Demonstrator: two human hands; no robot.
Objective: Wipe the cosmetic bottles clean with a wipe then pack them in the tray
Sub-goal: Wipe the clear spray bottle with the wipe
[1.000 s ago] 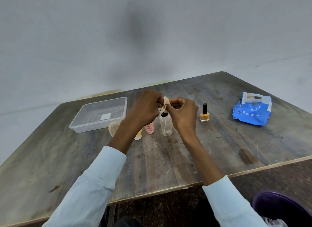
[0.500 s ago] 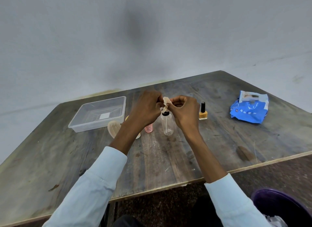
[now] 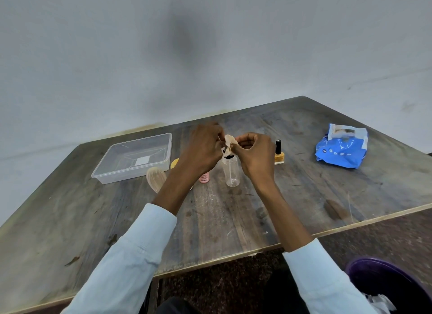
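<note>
Both hands meet above the middle of the wooden table [image 3: 233, 220]. My left hand [image 3: 203, 150] and my right hand [image 3: 253, 154] pinch a small crumpled beige wipe [image 3: 229, 144] between their fingertips. Directly beneath the wipe a clear spray bottle [image 3: 231, 173] with a black top stands upright. A small pink bottle [image 3: 204, 178] and a yellow-topped item [image 3: 174, 163] sit partly hidden behind my left forearm. A yellow nail polish bottle [image 3: 279, 155] with a black cap stands to the right. The clear plastic tray [image 3: 112, 173] lies at the left with no bottles in it.
A blue wipes pack [image 3: 341, 150] lies at the far right of the table. A beige ribbed item [image 3: 155, 178] rests just in front of the tray. A purple bin [image 3: 385, 283] stands on the floor at the lower right. A plain wall rises behind the table.
Both hands keep working the wipe over the clear bottle, shifting only slightly. The view has drifted a little.
</note>
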